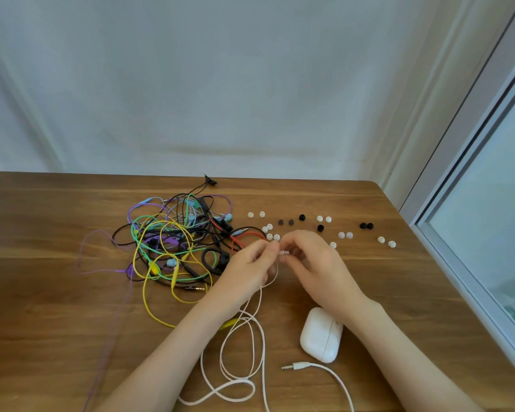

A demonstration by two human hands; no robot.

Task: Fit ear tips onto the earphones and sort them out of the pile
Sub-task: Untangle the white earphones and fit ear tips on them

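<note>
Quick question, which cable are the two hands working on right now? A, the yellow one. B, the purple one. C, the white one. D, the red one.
C: the white cable climbs from its loops near the front table edge up to the left hand and right hand, which pinch its white end between their fingertips, apart from the tangled pile.

Left hand [247, 263], right hand [312, 263], forearms [167, 358]: bare to frame edge.
</note>
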